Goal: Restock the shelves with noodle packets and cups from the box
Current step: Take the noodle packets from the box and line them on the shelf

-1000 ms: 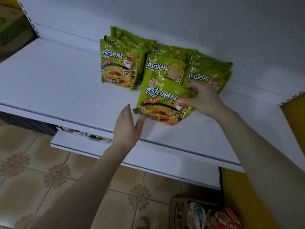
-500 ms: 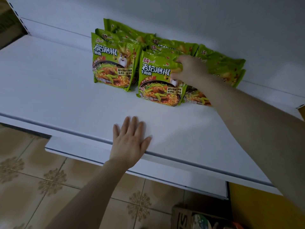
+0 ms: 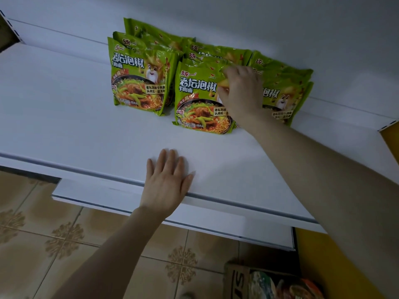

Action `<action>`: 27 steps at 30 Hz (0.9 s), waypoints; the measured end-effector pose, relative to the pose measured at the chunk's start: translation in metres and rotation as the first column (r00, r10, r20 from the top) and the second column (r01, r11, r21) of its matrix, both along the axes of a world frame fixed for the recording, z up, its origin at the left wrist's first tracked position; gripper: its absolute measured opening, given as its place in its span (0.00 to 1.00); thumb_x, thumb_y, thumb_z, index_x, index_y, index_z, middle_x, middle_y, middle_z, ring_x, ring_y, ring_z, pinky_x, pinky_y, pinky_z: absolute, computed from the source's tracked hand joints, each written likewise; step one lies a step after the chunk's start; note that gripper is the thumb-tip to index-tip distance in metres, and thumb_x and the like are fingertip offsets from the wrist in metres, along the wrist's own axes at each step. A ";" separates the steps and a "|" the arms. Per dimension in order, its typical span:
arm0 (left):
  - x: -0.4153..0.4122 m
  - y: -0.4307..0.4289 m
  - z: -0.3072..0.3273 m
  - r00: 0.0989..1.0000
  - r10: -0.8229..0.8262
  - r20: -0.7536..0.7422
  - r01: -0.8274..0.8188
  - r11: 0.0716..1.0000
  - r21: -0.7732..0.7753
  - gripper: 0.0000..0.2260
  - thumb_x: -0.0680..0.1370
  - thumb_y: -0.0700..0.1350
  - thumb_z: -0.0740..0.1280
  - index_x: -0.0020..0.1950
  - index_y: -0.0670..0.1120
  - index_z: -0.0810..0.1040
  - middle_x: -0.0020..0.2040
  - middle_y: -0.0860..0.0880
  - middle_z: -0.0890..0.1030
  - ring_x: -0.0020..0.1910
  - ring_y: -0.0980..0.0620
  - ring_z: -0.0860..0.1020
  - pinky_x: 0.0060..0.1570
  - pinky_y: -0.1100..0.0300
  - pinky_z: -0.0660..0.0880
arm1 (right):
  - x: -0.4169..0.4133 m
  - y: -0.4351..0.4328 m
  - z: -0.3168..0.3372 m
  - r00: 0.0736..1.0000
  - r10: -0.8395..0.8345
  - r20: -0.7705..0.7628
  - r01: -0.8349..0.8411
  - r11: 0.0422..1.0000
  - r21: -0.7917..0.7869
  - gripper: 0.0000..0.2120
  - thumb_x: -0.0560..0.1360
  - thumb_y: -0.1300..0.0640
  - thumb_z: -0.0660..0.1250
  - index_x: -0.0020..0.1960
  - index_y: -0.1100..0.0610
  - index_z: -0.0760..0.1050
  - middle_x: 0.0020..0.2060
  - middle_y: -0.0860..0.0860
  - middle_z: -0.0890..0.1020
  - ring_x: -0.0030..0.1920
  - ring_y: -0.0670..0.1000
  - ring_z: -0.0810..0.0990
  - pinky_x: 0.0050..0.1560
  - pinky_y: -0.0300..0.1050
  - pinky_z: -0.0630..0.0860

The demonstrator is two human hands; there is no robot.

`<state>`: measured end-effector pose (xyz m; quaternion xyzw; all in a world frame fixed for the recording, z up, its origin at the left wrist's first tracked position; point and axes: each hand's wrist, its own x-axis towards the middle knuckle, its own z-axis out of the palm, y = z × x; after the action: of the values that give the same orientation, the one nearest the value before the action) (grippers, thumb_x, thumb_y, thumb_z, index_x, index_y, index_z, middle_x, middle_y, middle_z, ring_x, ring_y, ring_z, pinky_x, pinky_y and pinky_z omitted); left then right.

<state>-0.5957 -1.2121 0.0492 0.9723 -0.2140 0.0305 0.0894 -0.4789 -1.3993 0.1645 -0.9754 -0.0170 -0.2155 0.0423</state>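
Hands at a white shelf (image 3: 64,126), one on a green noodle packet (image 3: 198,100).
Nearest, the cardboard box (image 3: 237,281) sits on the tiled floor (image 3: 64,244). The left hand (image 3: 166,184) lies flat on the shelf's front edge, fingers straight and slightly spread. Farther in, the right hand (image 3: 241,91) curls its fingers over the noodle packet's top edge, gripping it. The packet stands upright between two more green stacks (image 3: 138,83) at the back wall (image 3: 280,22).

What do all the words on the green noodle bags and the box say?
"统一": top corner of the middle front noodle packet and the left front noodle packet.
"老坛泡椒": big white letters on both.
"牛肉面": just beneath, on the middle one.
"泡椒": right front noodle packet; the right hand hides the rest.
"S": cardboard box; the rest is cut off.
Small label print: too blurred to read.
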 end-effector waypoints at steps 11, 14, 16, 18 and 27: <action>-0.092 -0.044 0.020 0.808 -0.525 0.269 0.577 0.798 -0.174 0.14 0.75 0.44 0.61 0.29 0.45 0.76 0.26 0.49 0.75 0.26 0.49 0.73 0.29 0.61 0.70 | -0.147 -0.023 -0.014 0.972 -0.136 -0.192 0.211 0.864 0.458 0.10 0.78 0.56 0.60 0.49 0.61 0.77 0.44 0.57 0.82 0.46 0.57 0.79 0.45 0.49 0.76; -0.124 -0.061 0.014 0.731 -0.637 0.245 0.678 0.718 -0.157 0.11 0.72 0.41 0.63 0.28 0.46 0.75 0.25 0.49 0.74 0.25 0.49 0.72 0.28 0.62 0.69 | -0.207 -0.047 -0.029 0.939 -0.253 -0.232 0.337 0.810 0.480 0.10 0.77 0.57 0.61 0.49 0.61 0.77 0.43 0.57 0.83 0.45 0.57 0.80 0.45 0.48 0.76; -0.145 -0.072 0.006 0.680 -0.704 0.205 0.733 0.663 -0.152 0.08 0.68 0.39 0.68 0.29 0.46 0.75 0.26 0.49 0.74 0.25 0.49 0.73 0.28 0.63 0.69 | -0.250 -0.068 -0.042 0.905 -0.334 -0.264 0.423 0.772 0.474 0.10 0.77 0.58 0.61 0.49 0.62 0.77 0.42 0.57 0.83 0.43 0.56 0.80 0.42 0.44 0.73; -0.170 -0.085 -0.002 0.620 -0.770 0.150 0.784 0.606 -0.136 0.09 0.64 0.39 0.74 0.29 0.46 0.75 0.27 0.49 0.75 0.26 0.50 0.74 0.28 0.63 0.70 | -0.297 -0.091 -0.056 0.854 -0.418 -0.310 0.519 0.724 0.454 0.10 0.77 0.58 0.61 0.48 0.64 0.77 0.42 0.59 0.82 0.42 0.56 0.79 0.38 0.40 0.67; -0.281 -0.140 -0.049 0.322 -0.942 -0.097 0.944 0.327 -0.038 0.10 0.61 0.44 0.77 0.28 0.47 0.77 0.24 0.49 0.75 0.25 0.49 0.74 0.27 0.62 0.71 | -0.516 -0.162 -0.132 0.361 -0.663 -0.656 0.930 0.305 0.205 0.12 0.79 0.57 0.58 0.52 0.65 0.75 0.37 0.59 0.74 0.39 0.60 0.76 0.33 0.43 0.64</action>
<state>-0.8765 -1.3517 0.0002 0.6689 -0.7338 -0.0790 0.0889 -0.9953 -1.5615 0.0330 -0.8012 0.5609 0.0336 0.2059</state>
